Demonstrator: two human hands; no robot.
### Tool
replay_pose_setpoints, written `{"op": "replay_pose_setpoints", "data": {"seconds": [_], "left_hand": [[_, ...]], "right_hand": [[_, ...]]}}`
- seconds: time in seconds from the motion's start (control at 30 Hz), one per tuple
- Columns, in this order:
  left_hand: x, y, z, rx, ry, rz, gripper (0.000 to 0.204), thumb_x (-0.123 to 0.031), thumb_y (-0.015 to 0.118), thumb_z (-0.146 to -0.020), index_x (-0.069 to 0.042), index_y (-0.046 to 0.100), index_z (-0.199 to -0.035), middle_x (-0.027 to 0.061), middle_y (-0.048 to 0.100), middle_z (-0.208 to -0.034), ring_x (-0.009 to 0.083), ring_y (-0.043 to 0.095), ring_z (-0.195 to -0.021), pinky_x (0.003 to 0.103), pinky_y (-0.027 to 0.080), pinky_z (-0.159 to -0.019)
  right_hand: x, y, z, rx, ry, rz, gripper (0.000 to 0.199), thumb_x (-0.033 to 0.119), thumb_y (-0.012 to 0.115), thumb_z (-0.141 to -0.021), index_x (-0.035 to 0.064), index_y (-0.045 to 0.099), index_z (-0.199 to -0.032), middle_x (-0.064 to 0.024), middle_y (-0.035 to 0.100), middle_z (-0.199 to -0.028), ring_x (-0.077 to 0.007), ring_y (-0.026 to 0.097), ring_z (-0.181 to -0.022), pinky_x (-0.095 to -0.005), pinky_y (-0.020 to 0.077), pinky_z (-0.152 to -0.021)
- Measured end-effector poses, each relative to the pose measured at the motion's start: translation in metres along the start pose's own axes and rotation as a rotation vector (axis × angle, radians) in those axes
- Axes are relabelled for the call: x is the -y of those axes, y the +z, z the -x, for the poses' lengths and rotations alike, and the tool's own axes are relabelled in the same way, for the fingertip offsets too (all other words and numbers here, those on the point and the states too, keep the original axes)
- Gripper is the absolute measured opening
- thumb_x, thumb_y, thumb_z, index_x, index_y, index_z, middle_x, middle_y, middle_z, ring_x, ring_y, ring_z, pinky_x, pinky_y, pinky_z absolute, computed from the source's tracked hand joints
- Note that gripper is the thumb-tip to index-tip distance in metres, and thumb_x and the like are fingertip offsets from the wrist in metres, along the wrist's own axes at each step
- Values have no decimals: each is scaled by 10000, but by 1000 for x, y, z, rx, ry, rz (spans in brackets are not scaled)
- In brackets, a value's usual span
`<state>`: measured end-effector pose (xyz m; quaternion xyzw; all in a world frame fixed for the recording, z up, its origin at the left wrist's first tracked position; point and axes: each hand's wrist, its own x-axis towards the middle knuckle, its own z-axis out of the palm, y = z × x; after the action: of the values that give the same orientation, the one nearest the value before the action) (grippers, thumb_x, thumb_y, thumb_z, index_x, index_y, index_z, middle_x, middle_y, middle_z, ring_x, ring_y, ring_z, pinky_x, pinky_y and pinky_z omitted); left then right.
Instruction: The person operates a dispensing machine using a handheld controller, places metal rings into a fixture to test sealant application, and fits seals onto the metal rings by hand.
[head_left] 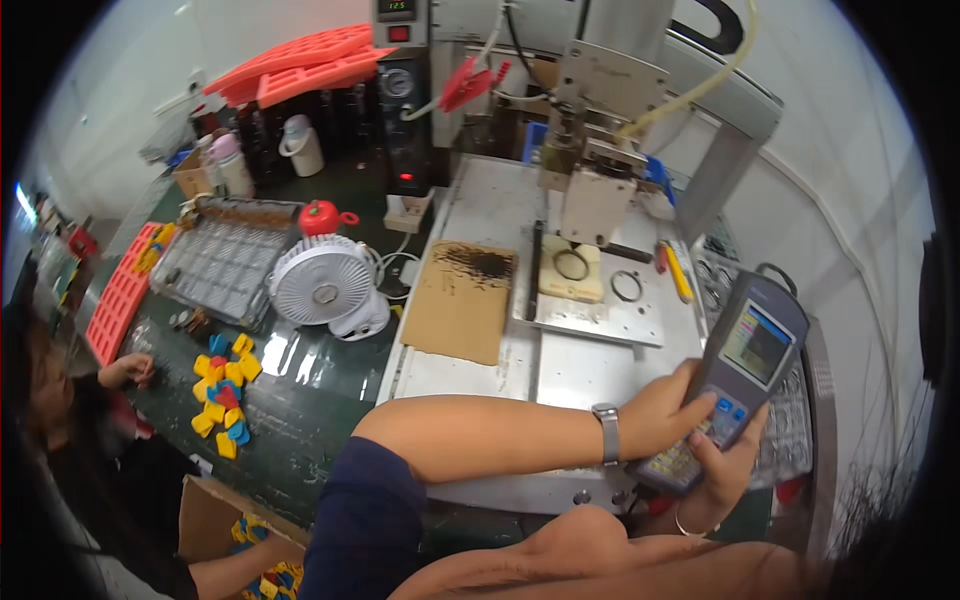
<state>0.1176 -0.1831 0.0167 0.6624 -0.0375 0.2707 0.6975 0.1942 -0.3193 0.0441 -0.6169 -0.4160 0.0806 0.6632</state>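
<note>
While my right hand (722, 462) grips the grey handheld keypad controller (735, 385) at lower right
My left hand (668, 415) closes fingers onto its keys; rigid, light plastic, best held low

White desk fan (325, 287) on dark green counter (300, 400), w/ yellow, blue & red blocks (224, 393) just left of it. Scorched cardboard (460, 300) on metal machine bed (590, 350). Red trays (300, 65) at back. Co-worker (60, 420) seated far left.
</note>
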Motion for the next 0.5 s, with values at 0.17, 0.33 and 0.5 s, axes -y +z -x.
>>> {"op": "replay_pose_setpoints", "data": {"seconds": [0.17,0.33,0.5], "left_hand": [[1,-2,-3,18,-24,45,456,-241,519,-938,62,397,-1256,235,629,-1025,281,643,-956,361,494,-818],[-2,-3,-2,61,-36,59,464,-234,523,-936,67,392,-1264,218,639,-995,268,653,-902,362,501,-785],[-1,-3,-3,19,9,55,477,-247,536,-917,57,400,-1259,248,640,-953,335,655,-872,380,502,-753]], "right_hand": [[2,10,4,-76,39,-140,871,-21,738,-627,-7,288,-1372,-109,535,-1178,-192,564,-1050,-310,463,-908],[4,15,4,-163,67,-164,807,-48,699,-649,-6,314,-1357,-117,553,-1144,-172,599,-966,-275,500,-827],[-2,12,2,-136,56,-100,789,25,740,-685,-16,323,-1353,-112,544,-1169,-171,574,-1027,-282,475,-880]]}}
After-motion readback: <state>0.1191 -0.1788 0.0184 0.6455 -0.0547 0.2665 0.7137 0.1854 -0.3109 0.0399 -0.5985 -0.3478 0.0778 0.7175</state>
